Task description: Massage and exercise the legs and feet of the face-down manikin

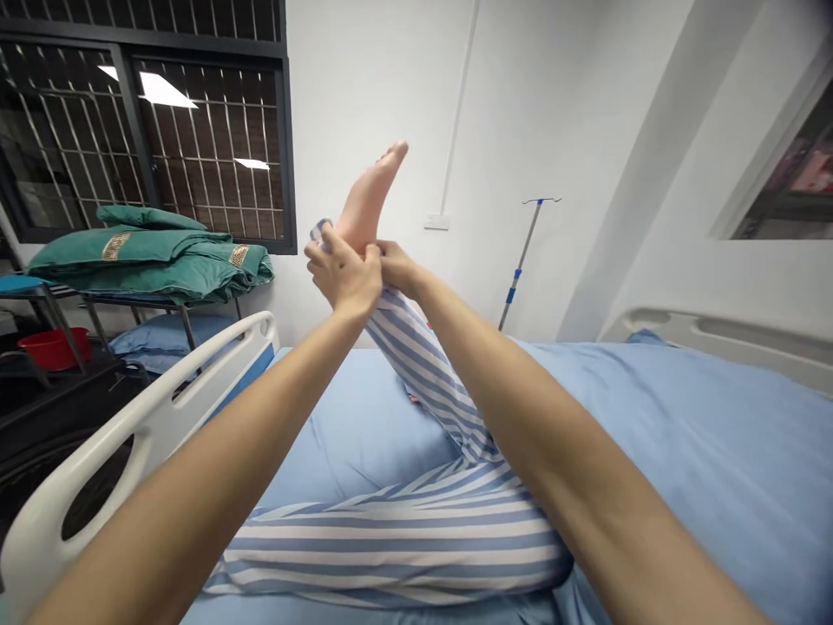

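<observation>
The hospital bed [683, 434] has a blue sheet, w/ a white side rail [130, 417] along its left side and a pale headboard [716, 343] beyond its far right corner. Left of the bed, past the rail, stands a metal rack [162, 304] w/ folded green cloth [149, 256] on it, and a blue pillow [162, 343] lies below. A red basin [52, 347] is further left of the bed, on a low shelf. Behind the bed: a barred window [208, 148], a wall socket [436, 221] and an IV pole [521, 269].

Above the middle of the bed, a leg in blue-white striped trousers [423, 373] is bent and lifted, bare foot [370, 195] pointing up. The trouser cuff [320, 230] is pushed down near the heel. Both hands are around the ankle [355, 247], not spread. L hand [344, 273] wraps it from the left, fingers curved, R hand [396, 265] presses from the right, and their fingertips [374, 256] nearly meet, approx. pinching the skin.
</observation>
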